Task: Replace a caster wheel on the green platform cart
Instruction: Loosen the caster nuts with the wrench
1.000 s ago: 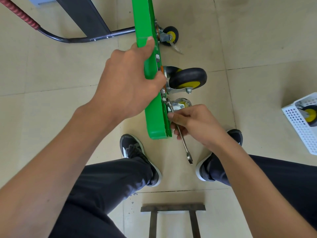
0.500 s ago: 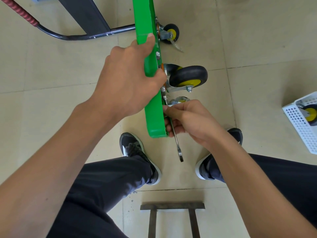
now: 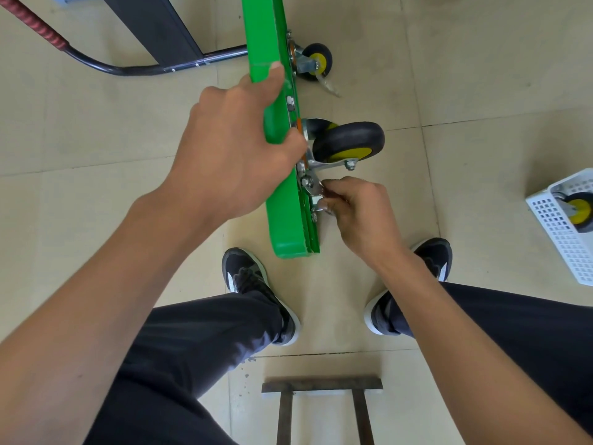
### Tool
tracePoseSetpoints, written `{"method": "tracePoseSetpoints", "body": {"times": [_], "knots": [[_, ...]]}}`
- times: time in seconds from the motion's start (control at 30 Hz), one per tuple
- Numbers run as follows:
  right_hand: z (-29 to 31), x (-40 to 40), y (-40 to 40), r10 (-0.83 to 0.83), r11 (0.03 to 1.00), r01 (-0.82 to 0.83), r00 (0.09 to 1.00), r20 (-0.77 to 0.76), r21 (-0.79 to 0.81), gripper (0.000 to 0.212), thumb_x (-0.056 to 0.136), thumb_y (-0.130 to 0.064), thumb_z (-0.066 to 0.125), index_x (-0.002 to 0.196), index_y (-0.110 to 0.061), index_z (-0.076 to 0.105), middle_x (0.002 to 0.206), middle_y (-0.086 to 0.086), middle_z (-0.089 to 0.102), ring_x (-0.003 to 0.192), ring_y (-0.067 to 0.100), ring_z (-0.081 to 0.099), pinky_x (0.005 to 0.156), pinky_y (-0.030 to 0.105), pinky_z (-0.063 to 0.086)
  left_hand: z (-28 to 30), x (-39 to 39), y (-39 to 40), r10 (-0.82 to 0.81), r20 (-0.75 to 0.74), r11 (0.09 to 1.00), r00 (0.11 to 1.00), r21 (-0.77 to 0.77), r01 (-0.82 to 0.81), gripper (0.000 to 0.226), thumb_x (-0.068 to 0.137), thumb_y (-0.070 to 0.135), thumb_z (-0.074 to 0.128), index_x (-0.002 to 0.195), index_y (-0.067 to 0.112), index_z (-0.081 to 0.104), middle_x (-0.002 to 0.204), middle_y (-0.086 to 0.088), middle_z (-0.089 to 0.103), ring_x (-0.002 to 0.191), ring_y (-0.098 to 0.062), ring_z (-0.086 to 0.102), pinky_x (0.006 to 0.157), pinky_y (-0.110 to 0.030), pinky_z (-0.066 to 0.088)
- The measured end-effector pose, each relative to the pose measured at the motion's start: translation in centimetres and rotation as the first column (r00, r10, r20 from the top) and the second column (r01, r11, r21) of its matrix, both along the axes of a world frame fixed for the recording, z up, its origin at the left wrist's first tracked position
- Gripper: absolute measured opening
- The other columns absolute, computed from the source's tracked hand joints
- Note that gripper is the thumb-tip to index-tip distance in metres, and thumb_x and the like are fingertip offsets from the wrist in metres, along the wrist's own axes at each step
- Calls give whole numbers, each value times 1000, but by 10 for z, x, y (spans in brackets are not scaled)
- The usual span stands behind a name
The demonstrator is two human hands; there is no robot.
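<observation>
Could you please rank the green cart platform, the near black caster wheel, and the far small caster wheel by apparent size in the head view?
1. Green cart platform
2. Near black caster wheel with yellow hub
3. Far small caster wheel, though greater distance from the camera may shrink it

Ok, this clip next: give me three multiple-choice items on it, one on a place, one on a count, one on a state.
1. Where does the white basket stand?
A. on the floor to the person's right
B. on top of the cart
C. between the shoes

2. How many caster wheels show mounted on the green cart?
A. none
B. two
C. five

3. What is the left hand doing?
A. hanging idle
B. gripping the cart's edge
C. holding the basket

Answers: 1 A, it sits at the right edge on the tiles. 2 B, a near caster wheel and a far caster wheel. 3 B, thumb and fingers wrap the green edge.
</observation>
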State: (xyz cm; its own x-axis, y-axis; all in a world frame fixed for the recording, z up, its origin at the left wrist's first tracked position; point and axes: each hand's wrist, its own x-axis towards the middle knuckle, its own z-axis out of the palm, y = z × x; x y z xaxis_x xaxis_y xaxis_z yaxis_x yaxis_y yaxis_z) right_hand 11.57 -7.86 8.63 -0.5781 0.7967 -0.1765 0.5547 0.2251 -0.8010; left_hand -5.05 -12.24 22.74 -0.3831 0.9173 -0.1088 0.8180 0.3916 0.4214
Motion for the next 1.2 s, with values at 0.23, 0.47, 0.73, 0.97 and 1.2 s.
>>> {"method": "tracePoseSetpoints", "body": {"times": [0.23,0.47,0.73,0.97,1.2], "knots": [[4,11,-8,3,987,-7,1000,-23,-161,21,97,-19,63,93,0,69,81,19,65,76,31,61,72,53,53,1,0,0,-5,9,1000,1000,15,5,69,89,42,51,153,21,36,138,-9,60,111,-30,64,100,-47,50],[22,17,-5,-67,827,13,995,-75,-562,19,99,-14,63,97,2,74,81,12,72,60,19,65,61,35,61,2,1,0,-17,-10,1000,1000,4,17,71,87,44,48,153,19,37,139,-11,59,114,-32,63,100,-49,50],[40,10,-9,-169,630,-24,971,-167,-776,24,97,-12,63,96,11,69,71,13,65,55,18,62,55,29,58,2,0,0,-25,-32,1000,999,-3,25,70,89,44,48,153,20,36,141,-10,58,112,-32,63,101,-48,48],[45,-1,-9,-205,600,-43,957,-205,-799,34,97,-16,64,103,18,65,77,23,61,53,18,60,52,26,55,2,1,0,-21,-33,1000,999,11,22,69,88,43,51,152,20,38,140,-9,59,115,-34,62,101,-48,49],[39,-8,-12,-189,696,27,971,-147,-718,30,99,-14,62,98,15,67,75,24,62,51,18,58,48,28,53,3,2,0,-27,-43,1000,999,12,27,66,93,39,53,153,19,36,146,-9,54,110,-29,65,100,-42,50]]}}
